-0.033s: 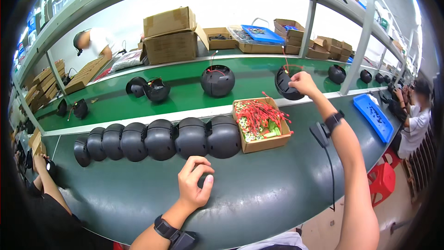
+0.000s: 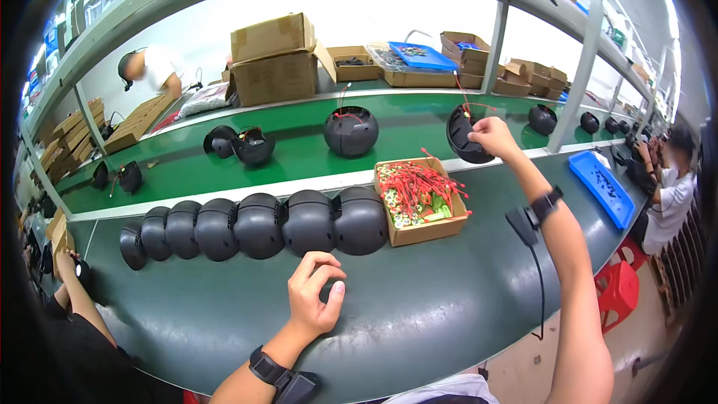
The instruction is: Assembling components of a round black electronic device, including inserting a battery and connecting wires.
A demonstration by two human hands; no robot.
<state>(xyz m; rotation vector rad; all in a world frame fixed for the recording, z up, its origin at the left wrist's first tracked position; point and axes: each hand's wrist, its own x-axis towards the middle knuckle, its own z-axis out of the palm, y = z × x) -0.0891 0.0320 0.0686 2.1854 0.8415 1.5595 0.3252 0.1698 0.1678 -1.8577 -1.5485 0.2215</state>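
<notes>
My right hand (image 2: 493, 137) reaches over the green conveyor belt (image 2: 292, 132), its fingers pinching the edge of a black domed shell (image 2: 461, 136). Thin red wires rise from that shell. My left hand (image 2: 314, 295) hovers at the dark green worktable with its fingers bent and apart, holding nothing. Beyond it, several black shells (image 2: 309, 223) stand nested in a row along the belt's edge. At the right end of that row, a small cardboard box (image 2: 426, 234) holds red-wired parts (image 2: 422, 187) and green pieces.
Other black shells (image 2: 351, 133) sit along the belt. A blue tray (image 2: 602, 191) of small dark parts lies on the table's right. Cardboard boxes (image 2: 274, 78) fill the far shelf, behind grey frame posts (image 2: 580, 67). Co-workers are at both sides, with a red stool (image 2: 618, 293) at right.
</notes>
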